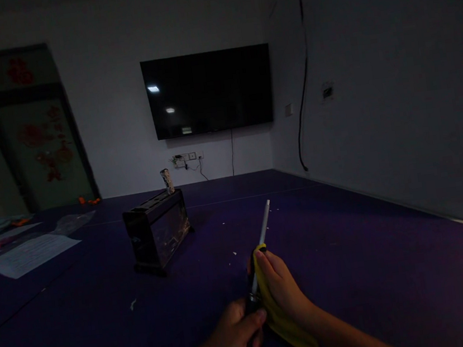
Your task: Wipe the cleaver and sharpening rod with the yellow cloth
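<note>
The left hand (230, 336) is closed around the dark handle (252, 304) of a long metal tool (264, 223), its thumb laid across the grip. Just ahead of it and slightly to its right, the right hand (281, 279) is curled, thumb pressed down, pinching a yellow cloth (288, 330) against the tool's shaft. The shaft lies between the two hands and runs on past the right one, its bare, narrow tip pointing forward and up; whether it is a blade or a rod is hard to tell in this dim light. The cloth's loose end hangs back beneath the right wrist.

Both hands are over a purple table (366, 275). Small white scraps (234, 253) lie on it just beyond the hands, and another pale shred (133, 304) lies to the left of the left hand. Farther forward and left of both hands stands a black slotted holder (170, 231), with a mottled handle (167, 181) sticking up from its far end. Beyond that, to the far left of the hands, are a printed sheet (34, 254) and a crumpled clear bag (72, 222).

Straight ahead of the hands, well apart from them, a dark screen (211, 92) hangs on the wall above sockets (192, 156); ahead and to their right, a black cord (304, 97) trails down the wall.
</note>
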Demonstrator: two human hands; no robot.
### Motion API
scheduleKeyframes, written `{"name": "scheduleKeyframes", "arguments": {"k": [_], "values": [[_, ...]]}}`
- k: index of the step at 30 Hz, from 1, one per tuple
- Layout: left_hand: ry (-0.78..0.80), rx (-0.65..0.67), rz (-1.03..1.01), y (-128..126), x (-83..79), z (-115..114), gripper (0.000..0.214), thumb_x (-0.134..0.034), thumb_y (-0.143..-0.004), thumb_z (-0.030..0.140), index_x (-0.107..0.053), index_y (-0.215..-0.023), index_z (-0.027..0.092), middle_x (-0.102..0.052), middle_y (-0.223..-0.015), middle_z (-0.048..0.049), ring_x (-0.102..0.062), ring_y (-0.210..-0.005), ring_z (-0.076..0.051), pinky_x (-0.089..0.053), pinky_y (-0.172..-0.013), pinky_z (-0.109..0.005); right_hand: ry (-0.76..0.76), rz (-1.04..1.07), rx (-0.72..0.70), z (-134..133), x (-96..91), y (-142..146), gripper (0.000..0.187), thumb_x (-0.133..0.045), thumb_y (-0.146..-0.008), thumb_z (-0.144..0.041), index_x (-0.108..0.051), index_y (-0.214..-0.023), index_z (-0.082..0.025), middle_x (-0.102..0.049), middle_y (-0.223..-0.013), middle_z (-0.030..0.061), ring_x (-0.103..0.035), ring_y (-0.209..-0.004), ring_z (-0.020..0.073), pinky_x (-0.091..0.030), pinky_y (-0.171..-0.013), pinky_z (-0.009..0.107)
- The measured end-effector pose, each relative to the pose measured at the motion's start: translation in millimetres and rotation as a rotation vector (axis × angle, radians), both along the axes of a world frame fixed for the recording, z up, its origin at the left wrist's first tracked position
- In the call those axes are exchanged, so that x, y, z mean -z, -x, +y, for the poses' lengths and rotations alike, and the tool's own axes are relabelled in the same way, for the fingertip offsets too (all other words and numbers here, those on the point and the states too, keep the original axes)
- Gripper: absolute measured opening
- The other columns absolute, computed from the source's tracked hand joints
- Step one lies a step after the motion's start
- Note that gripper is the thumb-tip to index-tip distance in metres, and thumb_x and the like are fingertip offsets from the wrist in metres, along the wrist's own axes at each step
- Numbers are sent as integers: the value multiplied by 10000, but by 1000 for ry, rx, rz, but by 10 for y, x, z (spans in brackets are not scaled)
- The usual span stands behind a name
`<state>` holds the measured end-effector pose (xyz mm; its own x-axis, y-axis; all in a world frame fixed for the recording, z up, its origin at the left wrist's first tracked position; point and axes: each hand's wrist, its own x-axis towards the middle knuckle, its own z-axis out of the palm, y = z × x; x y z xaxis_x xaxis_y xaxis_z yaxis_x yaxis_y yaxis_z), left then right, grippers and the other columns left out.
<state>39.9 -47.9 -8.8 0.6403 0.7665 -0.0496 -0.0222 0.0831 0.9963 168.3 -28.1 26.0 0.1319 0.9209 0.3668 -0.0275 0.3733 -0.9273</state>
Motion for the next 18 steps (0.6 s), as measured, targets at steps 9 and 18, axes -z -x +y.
{"name": "scheduleKeyframes", "arguments": {"k": [9, 18], "values": [[-20, -34, -11, -45, 14, 48, 522, -521, -643, 651, -434, -775, 153, -410, -440, 91, -349, -259, -50, -266, -284, -180, 74, 82, -37, 90, -12, -66, 419, -477, -747, -585, -505, -650, -179, -452, -556, -27, -404, -493, 110, -352, -463, 224], [-11, -29, -2, -54, -6, 61, 511, -530, -634, 644, -414, -764, 164, -402, -451, 102, -333, -253, -44, -248, -280, -181, 83, 93, 3, 209, -9, -196, 455, -441, -748, -625, -495, -653, -183, -437, -520, -40, -384, -456, 108, -325, -426, 232]]}}
